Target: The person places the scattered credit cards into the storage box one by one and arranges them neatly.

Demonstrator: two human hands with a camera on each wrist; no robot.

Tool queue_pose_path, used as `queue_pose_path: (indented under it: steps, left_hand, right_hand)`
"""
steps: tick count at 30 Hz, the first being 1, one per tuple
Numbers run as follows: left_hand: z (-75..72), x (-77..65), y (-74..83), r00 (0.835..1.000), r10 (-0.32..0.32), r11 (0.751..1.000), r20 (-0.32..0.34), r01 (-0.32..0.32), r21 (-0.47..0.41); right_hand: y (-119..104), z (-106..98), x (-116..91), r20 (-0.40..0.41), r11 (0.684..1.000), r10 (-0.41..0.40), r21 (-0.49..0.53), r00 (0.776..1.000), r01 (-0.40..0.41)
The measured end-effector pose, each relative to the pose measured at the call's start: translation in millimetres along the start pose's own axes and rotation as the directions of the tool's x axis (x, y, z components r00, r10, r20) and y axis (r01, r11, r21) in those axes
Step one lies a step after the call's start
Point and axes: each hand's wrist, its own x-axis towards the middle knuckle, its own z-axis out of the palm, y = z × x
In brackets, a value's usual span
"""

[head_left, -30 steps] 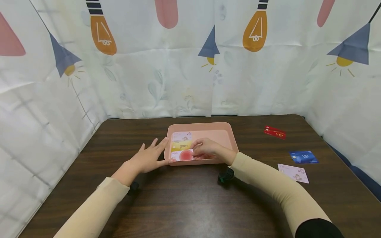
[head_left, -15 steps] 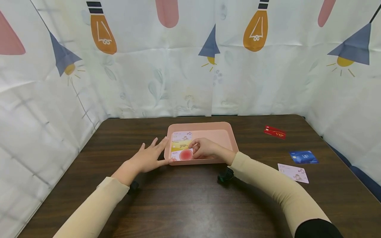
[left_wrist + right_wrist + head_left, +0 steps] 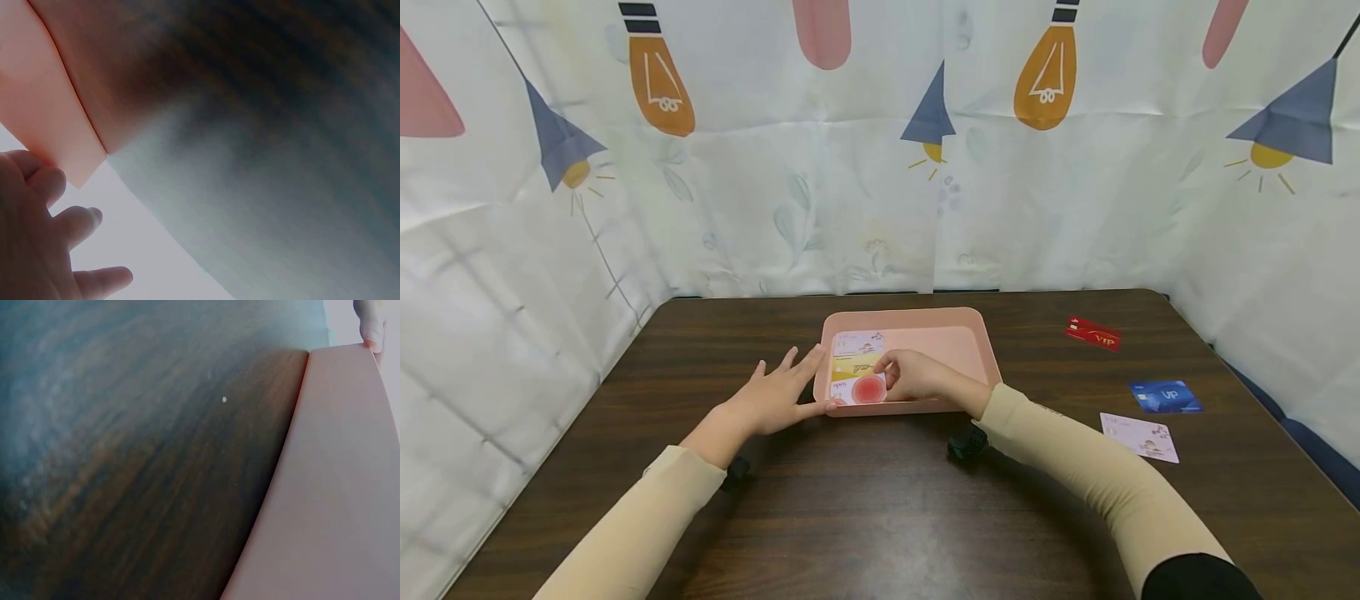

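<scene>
In the head view, a pink tray (image 3: 936, 340) lies on the brown table. Three cards line its left side: a pale floral card (image 3: 858, 342), a yellow card (image 3: 850, 367) and, nearest the front, a white card with a red circle (image 3: 868, 389). My right hand (image 3: 917, 375) reaches into the tray, index finger and thumb bent at the upper right corner of the white card. With fingers spread, my left hand (image 3: 771, 400) steadies the tray's left side, its thumb at the front left corner. The left wrist view shows several left fingers (image 3: 78, 226) beside the tray wall (image 3: 69, 119).
To the right on the table lie a red VIP card (image 3: 1092, 333), a blue card (image 3: 1166, 397) and a pale pink card (image 3: 1139, 437). A patterned white curtain (image 3: 850, 208) hangs behind the table. The tray's front wall (image 3: 331, 487) fills much of the right wrist view.
The right fingers have shifted slightly left and up along the cards' right edge, and the white card has moved very little. The left hand and tray stay in place.
</scene>
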Motion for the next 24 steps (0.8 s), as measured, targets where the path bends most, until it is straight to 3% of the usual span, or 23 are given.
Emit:
queue_pose_path:
  steps: [5,9,24]
  left_hand:
    - [0.3,-0.3,-0.3,1.000,0.003,1.000,-0.003,-0.003,-0.005]
    - [0.4,-0.4,-0.3,1.000,0.006,1.000,-0.004,-0.007,-0.012]
    - [-0.9,-1.5,1.7,1.000,0.006,1.000,0.001,-0.006,-0.012]
  right_hand:
    - [-1.7,0.8,0.4,-0.014,0.984,-0.074,-0.165,0.997,0.071]
    - [-3.9,1.9,0.0,-0.020,0.968,-0.083,-0.241,0.996,0.076]
    - [-5.8,1.6,-0.4,0.000,0.966,-0.090,-0.244,0.996,0.087]
